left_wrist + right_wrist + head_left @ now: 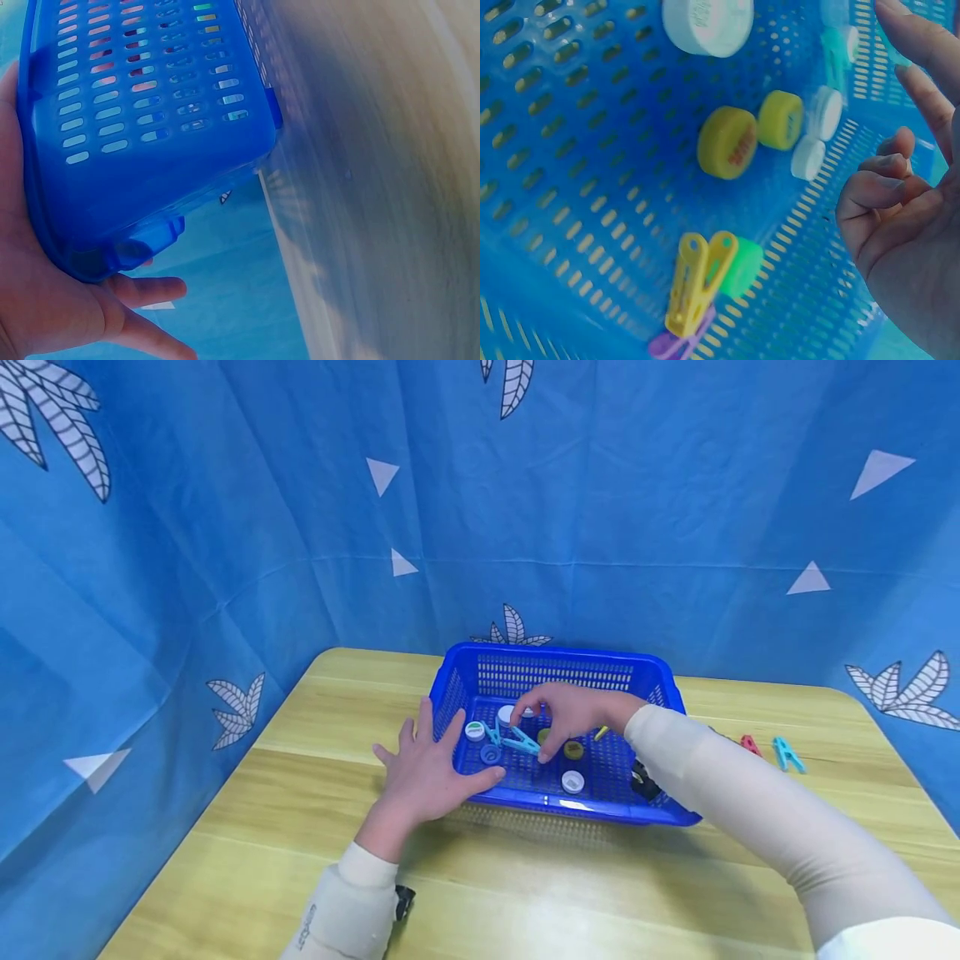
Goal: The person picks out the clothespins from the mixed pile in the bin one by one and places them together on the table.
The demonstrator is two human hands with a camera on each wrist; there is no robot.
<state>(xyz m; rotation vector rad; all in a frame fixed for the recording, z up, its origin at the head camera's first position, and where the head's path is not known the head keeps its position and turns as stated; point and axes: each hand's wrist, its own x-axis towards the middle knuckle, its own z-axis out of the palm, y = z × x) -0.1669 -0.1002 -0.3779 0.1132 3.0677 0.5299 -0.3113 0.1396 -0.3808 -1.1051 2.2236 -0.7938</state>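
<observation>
A blue plastic basket (pixel 585 810) holds bottle caps and clothespins. Over its inside, my right hand (pixel 567 714) pinches a light blue clothespin (pixel 520 742) between thumb and index finger, the other fingers curled in. Just left of it lies another light blue clothespin (pixel 492 732). My left hand (pixel 427 772) has its fingers spread at the basket's left end; in the left wrist view the palm side lies along the rim. Near the pinched clothespin are a white cap with a green mark (pixel 475 731), a blue cap (pixel 491 755) and a yellow cap (pixel 573 750).
A white cap (pixel 572 782) and a black object (pixel 643 782) lie in the basket. The right wrist view shows a yellow clothespin (pixel 690 289), a green cap (pixel 742 268) and a purple clothespin (pixel 676 345). Right of the basket, a red clothespin (pixel 750 744) and a light blue clothespin (pixel 788 754) lie on the table.
</observation>
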